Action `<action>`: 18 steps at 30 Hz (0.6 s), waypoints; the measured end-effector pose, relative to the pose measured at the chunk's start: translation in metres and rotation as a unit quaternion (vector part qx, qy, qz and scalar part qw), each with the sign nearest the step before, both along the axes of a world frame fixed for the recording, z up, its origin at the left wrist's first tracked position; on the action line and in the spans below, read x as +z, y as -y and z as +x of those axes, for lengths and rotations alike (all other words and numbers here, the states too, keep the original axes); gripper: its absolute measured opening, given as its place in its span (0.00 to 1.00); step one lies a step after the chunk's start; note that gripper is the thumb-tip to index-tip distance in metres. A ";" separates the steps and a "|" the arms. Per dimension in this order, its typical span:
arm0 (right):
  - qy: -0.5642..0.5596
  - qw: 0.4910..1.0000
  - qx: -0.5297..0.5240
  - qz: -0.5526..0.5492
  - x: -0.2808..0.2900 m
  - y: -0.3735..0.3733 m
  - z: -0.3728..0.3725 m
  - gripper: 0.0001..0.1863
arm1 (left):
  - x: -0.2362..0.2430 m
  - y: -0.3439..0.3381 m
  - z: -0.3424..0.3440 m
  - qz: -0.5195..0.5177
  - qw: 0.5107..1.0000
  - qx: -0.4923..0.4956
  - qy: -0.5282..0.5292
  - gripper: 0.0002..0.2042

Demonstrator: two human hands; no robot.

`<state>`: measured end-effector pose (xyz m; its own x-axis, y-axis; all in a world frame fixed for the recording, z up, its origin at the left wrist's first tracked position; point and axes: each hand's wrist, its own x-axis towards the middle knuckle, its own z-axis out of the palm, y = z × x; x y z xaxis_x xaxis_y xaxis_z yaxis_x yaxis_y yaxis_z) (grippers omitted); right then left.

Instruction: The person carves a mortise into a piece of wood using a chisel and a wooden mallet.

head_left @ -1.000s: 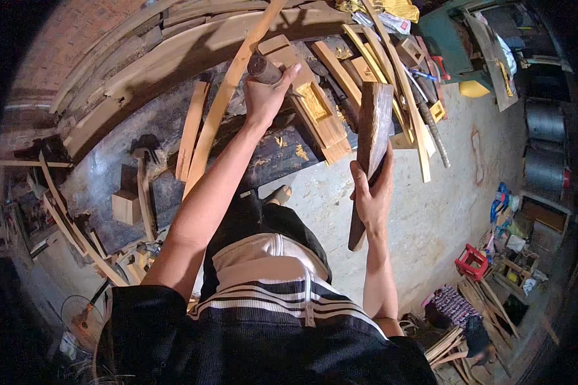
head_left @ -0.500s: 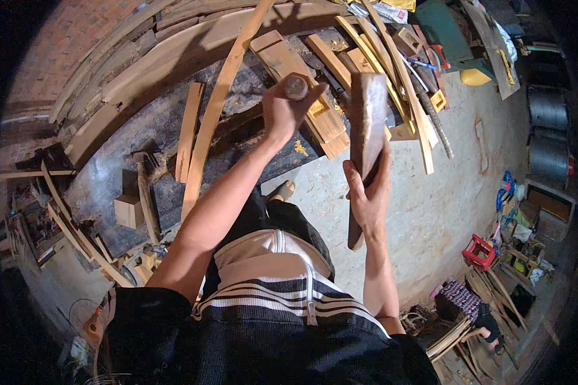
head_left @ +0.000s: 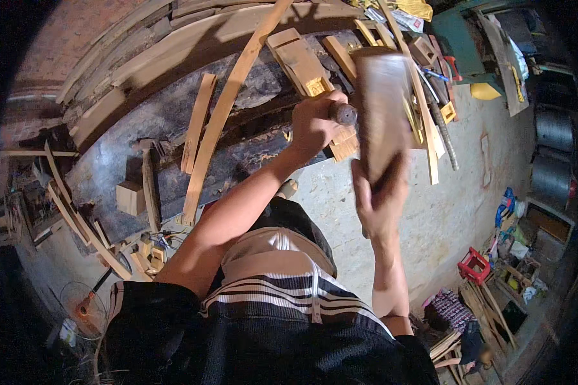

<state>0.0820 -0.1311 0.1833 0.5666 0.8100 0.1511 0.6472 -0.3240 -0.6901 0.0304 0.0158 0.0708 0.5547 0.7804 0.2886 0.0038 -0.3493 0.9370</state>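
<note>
A round-ended handle (head_left: 347, 115) sits in my closed left hand (head_left: 315, 122), above a notched board (head_left: 300, 61) on the table (head_left: 103, 186). My right hand (head_left: 383, 199) grips a blurred wooden block (head_left: 382, 106) just right of the handle. Farther off lies a white bag (head_left: 407, 23), its print too small to read.

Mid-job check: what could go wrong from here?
The thick wooden bat in the right hand might miss the round handle and strike the left hand wrapped around it. The recessed block shows no visible clamp, so it could shift. Shavings in it may hide the cut.
</note>
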 end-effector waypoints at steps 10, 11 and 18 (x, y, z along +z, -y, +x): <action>-0.173 0.976 -0.111 -0.070 -0.023 0.025 0.017 0.44 | -0.038 -0.055 0.014 -0.116 0.984 -0.132 0.026 0.04; -0.172 0.976 -0.111 -0.068 -0.023 0.028 0.016 0.44 | -0.043 -0.063 0.014 -0.125 0.989 -0.041 0.072 0.05; -0.187 0.970 -0.135 -0.080 -0.041 0.055 0.011 0.43 | -0.045 -0.095 0.004 -0.327 0.931 0.033 0.156 0.13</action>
